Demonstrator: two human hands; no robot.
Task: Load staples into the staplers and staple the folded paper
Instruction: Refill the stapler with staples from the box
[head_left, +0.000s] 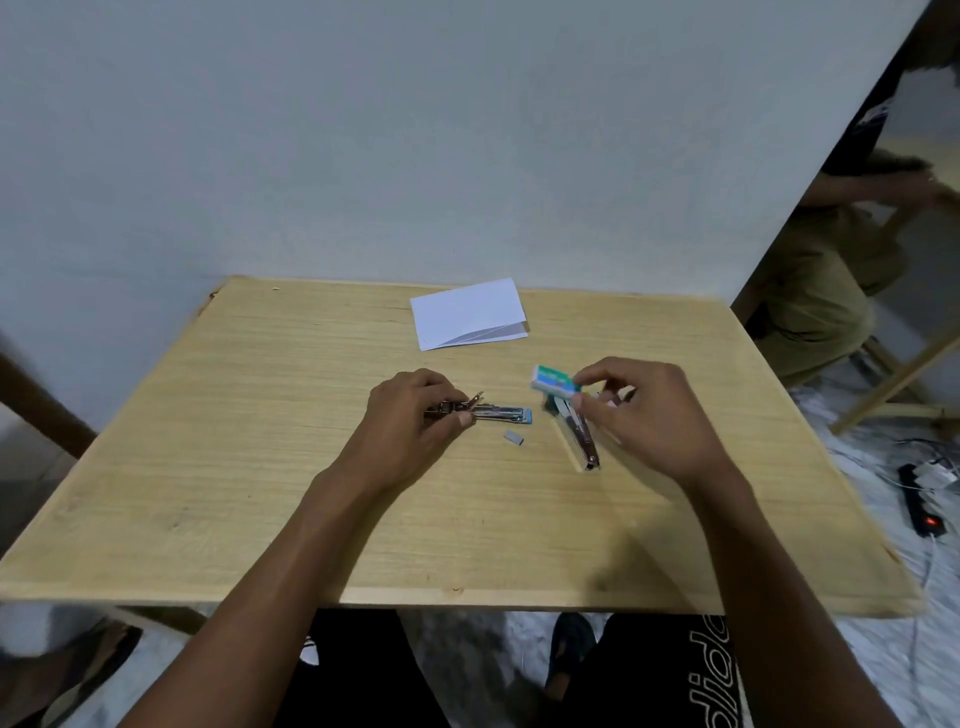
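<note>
From my feed I see 2 staplers lying on the wooden table (260, 467), both near its middle. The left stapler (501, 413) lies flat and runs left to right, with a blue tip at its right end and a thin metal part tilted up near my left hand (410, 410). That hand's fingers are curled over the stapler's left end, and the thumb pinches it from the near side. The right stapler (581, 436) lies on a diagonal, its far end pointing left and its near end pointing right. My right hand (644, 410) hovers just above its far end, pinching a small green and white staple box (553, 382) between thumb and fingertips. The box is off the table and tilted, directly over that stapler. I cannot tell whether the box is open. A short grey staple strip (513, 437) lies loose on the wood between the 2 staplers, touching neither. The folded paper (467, 314), white with its fold on the right, lies flat at the far edge of the table, well apart from both hands. Behind the table is a plain pale wall (363, 130). A mirror (883, 234) leans at the far right, and a black power strip (919, 499) with a red light lies on the floor to the right.
</note>
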